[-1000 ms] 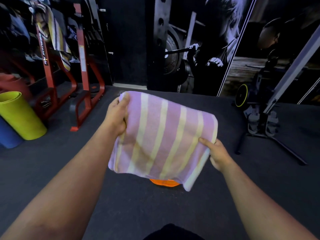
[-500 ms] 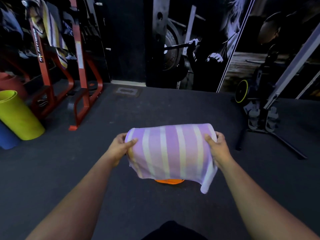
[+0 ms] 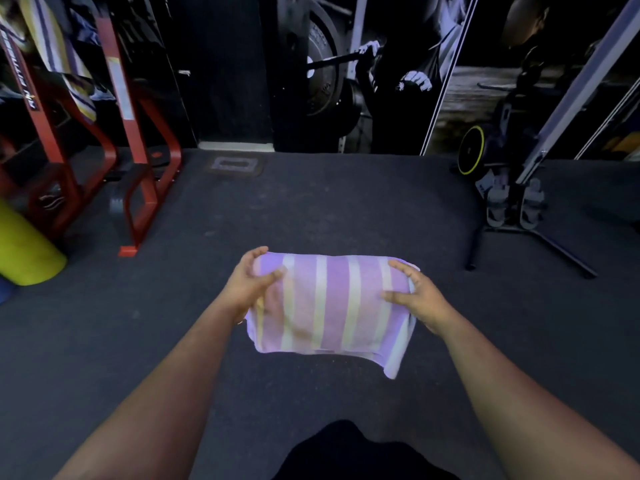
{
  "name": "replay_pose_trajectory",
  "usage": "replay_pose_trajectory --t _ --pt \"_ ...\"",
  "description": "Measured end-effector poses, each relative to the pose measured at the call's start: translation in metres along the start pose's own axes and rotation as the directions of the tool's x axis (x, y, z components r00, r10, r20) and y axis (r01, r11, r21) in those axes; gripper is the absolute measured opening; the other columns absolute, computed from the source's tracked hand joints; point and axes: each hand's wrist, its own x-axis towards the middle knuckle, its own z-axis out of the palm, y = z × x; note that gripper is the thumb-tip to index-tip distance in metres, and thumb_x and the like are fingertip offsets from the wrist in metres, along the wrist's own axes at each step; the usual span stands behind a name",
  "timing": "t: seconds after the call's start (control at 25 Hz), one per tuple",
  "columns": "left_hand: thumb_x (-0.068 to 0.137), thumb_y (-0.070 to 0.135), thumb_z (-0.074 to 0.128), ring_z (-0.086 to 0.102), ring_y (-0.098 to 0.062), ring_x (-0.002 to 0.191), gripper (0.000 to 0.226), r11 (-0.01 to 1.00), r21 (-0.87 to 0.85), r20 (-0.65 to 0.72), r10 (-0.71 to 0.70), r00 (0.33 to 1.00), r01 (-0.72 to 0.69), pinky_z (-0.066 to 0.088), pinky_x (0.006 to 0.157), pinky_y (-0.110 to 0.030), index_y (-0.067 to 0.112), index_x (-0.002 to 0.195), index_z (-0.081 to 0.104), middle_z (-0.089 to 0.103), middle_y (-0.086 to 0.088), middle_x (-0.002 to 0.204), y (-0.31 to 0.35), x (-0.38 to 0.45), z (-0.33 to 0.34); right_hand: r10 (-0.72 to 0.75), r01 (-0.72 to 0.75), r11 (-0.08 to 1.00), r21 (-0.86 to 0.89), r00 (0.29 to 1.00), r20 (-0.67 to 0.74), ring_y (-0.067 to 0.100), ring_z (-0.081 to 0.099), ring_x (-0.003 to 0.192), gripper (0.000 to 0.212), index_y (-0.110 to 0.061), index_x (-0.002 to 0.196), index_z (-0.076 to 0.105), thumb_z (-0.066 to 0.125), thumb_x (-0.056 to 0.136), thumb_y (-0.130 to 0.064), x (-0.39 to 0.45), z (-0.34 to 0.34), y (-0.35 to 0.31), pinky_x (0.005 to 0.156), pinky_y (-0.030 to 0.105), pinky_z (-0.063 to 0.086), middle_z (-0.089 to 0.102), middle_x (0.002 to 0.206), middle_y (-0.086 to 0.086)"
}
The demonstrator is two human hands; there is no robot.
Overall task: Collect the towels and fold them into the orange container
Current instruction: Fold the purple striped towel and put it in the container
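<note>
Hands hold a folded purple towel [image 3: 332, 306] with pale yellow stripes above the dark gym floor [image 3: 311, 209], out in front of the person. The left hand [image 3: 247, 289] sits at the towel's left end, its thumb laid over the top face and its fingers [image 3: 256, 252] curled round the far edge, so it grips the cloth. The right hand [image 3: 417, 299] sits at the right end the same way, thumb pressing the top face and fingers wrapped behind the fold. The towel bulges at the top like a roll, and its lower edge hangs loose, with one corner drooping at the lower right. The orange container cannot be seen in this view. A red metal rack [image 3: 138, 140] stands at the far left with another striped towel [image 3: 59, 46] draped high on it, and a yellow-green roll [image 3: 24, 251] lies beside it at the left edge. An exercise machine [image 3: 512, 188] stands at the far right.
</note>
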Motion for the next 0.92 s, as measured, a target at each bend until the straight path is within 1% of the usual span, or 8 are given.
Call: replay_pose_trajectory --t 0.08,0.16,0.32,0.48,0.6,0.68,0.8,0.92 --pt "0.058 0.032 0.096 0.047 -0.012 0.129 0.109 0.959 0.281 0.188 -0.037 0.982 -0.018 0.047 0.106 -0.037 0.040 0.150 0.037 0.037 0.009 0.147 -0.011 0.017 0.004 0.059 -0.042 0.957 -0.287 0.997 0.052 0.011 0.037 0.130 0.106 -0.033 0.157 0.032 0.093 0.071 -0.023 0.014 -0.003 0.006 0.110 0.028 0.035 0.024 0.147 -0.006" --pt "0.056 0.030 0.091 0.044 -0.019 0.128 0.112 0.796 0.602 0.232 -0.088 0.969 -0.072 0.045 0.105 -0.037 0.038 0.153 0.034 0.032 0.002 0.143 -0.018 0.038 0.017 0.106 -0.061 0.865 -0.499 0.992 0.062 0.020 0.041 0.130 0.113 -0.031 0.160 0.021 0.092 0.071 -0.025 0.035 -0.003 0.015 0.106 0.031 0.041 0.017 0.150 0.001" --pt "0.084 0.038 0.066 0.054 -0.036 0.115 0.051 0.371 0.924 0.100 0.003 0.995 -0.093 0.048 0.092 -0.041 0.027 0.133 0.059 0.043 -0.008 0.124 -0.032 0.089 0.059 0.000 -0.021 0.393 -0.919 1.000 -0.023 0.031 0.043 0.130 0.069 -0.029 0.138 0.052 0.077 0.077 -0.051 0.094 -0.004 0.047 0.107 0.045 0.038 0.041 0.140 0.009" --pt "0.093 0.025 0.053 0.031 -0.028 0.150 0.058 0.010 0.968 0.251 -0.069 0.966 -0.250 0.027 0.118 -0.043 0.020 0.150 0.044 0.037 -0.009 0.160 -0.073 0.167 0.099 -0.003 0.147 0.135 -0.980 0.989 0.148 0.037 0.018 0.154 0.054 -0.014 0.128 0.065 0.072 0.080 -0.038 0.176 -0.004 0.089 0.118 0.069 0.005 0.039 0.157 0.018" --pt "0.086 0.026 0.067 0.063 -0.032 0.117 0.098 0.106 0.954 0.295 -0.201 0.934 -0.279 0.048 0.086 -0.037 0.028 0.163 0.007 0.061 -0.004 0.136 -0.102 0.213 0.120 0.218 0.247 0.222 -0.943 0.930 0.295 0.035 0.021 0.153 0.094 -0.008 0.153 0.034 0.068 0.079 -0.055 0.234 -0.011 0.129 0.123 0.062 0.003 0.037 0.158 0.019" --pt "0.072 0.030 0.083 0.064 -0.031 0.119 0.100 0.119 0.945 0.327 -0.274 0.904 -0.305 0.053 0.087 -0.037 0.029 0.158 0.032 0.058 -0.003 0.142 -0.127 0.252 0.137 0.335 0.289 0.301 -0.909 0.860 0.385 0.035 0.037 0.145 0.144 -0.012 0.158 0.023 0.073 0.042 -0.080 0.278 -0.015 0.169 0.123 0.060 0.014 0.050 0.147 0.015" --pt "0.061 0.025 0.090 0.063 -0.031 0.125 0.082 0.064 0.910 0.401 -0.395 0.827 -0.410 0.052 0.100 -0.040 0.017 0.137 0.060 0.058 -0.012 0.145 -0.183 0.313 0.165 0.391 0.308 0.288 -0.907 0.827 0.405 0.033 0.044 0.142 0.130 -0.017 0.138 0.056 0.081 0.027 -0.079 0.337 0.001 0.224 0.118 0.059 0.030 0.054 0.147 0.012" --pt "0.077 0.025 0.080 0.059 -0.033 0.128 0.089 0.164 0.922 0.386 -0.453 0.804 -0.350 0.054 0.098 -0.042 0.021 0.155 0.038 0.056 -0.009 0.146 -0.242 0.363 0.190 0.362 0.313 0.274 -0.909 0.842 0.399 0.033 0.053 0.135 0.110 -0.010 0.122 0.066 0.100 0.025 -0.048 0.388 0.029 0.274 0.113 0.057 0.039 0.058 0.142 0.017"
